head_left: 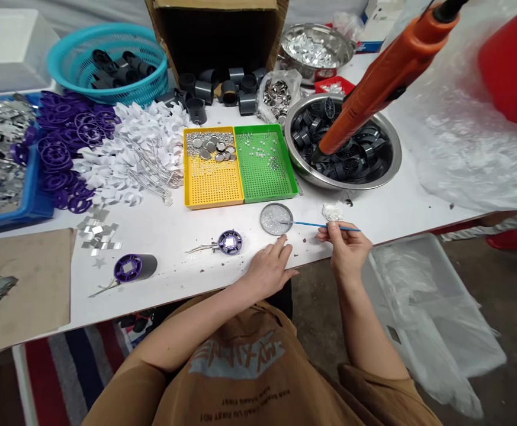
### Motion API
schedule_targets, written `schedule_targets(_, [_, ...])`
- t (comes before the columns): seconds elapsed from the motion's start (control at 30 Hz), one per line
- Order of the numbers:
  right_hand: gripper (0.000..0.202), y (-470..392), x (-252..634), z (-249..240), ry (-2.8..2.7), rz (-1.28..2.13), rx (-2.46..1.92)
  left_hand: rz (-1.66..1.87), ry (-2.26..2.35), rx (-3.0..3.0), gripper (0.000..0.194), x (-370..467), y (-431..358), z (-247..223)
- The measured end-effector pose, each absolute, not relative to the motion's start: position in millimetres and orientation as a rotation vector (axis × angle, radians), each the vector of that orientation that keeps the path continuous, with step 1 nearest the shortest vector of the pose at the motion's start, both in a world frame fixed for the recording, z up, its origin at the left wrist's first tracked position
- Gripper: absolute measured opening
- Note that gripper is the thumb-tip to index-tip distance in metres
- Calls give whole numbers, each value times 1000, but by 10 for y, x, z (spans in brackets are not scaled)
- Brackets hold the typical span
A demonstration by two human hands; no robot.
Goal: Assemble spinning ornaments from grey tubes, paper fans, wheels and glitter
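My right hand (349, 245) pinches a thin blue brush (309, 224), whose tip rests in a small round dish (276, 219) of clear, glistening material. My left hand (270, 267) lies on the white table just below the dish, fingers spread, with nothing in it. To its left sits a purple and black round part (230, 242) with a pale square in its centre and wires running left. Farther left, a dark cylinder (147, 266) with a purple spoked face lies on its side, its wire trailing toward the table's edge.
Yellow (214, 198) and green (265, 192) trays of small metal pieces stand behind the dish. An orange power tool (373, 83) hangs over a steel bowl (394, 151) of black parts. White and purple parts are heaped at left, near a blue bin (36, 204).
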State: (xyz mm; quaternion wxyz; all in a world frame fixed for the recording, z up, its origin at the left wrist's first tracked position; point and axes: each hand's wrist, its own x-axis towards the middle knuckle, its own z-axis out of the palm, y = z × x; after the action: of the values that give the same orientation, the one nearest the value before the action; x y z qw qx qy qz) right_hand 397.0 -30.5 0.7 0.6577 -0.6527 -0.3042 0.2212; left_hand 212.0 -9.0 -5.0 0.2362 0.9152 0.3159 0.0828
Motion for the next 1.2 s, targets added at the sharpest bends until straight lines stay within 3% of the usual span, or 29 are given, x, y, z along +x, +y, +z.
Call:
schedule_targets(0.9, [26,-264,3989,-153,-483,617,-1389,293,867,2472,46,2115,-85,-82])
schedule_targets(1.2, [36,-213,4046,-204,-202,866,-1329,320,835,2466,44,2086,-94,-67])
